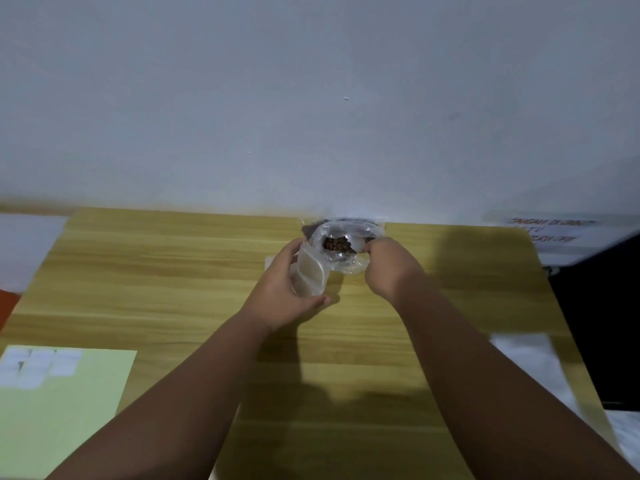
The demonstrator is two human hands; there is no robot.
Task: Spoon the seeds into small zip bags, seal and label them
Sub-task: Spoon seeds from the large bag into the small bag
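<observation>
Your left hand (pixel 291 292) clamps the small zip bag (pixel 310 271) upright for filling — right hand (pixel 389 268) fingers pinch the seed bag (pixel 341 244) open over the bench (pixel 173 271).

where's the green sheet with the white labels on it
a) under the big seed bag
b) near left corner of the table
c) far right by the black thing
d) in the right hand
b: the green sheet with the white labels lies flat on the wooden table at the near left, well apart from the left hand, the right hand and the seed bag.
</observation>
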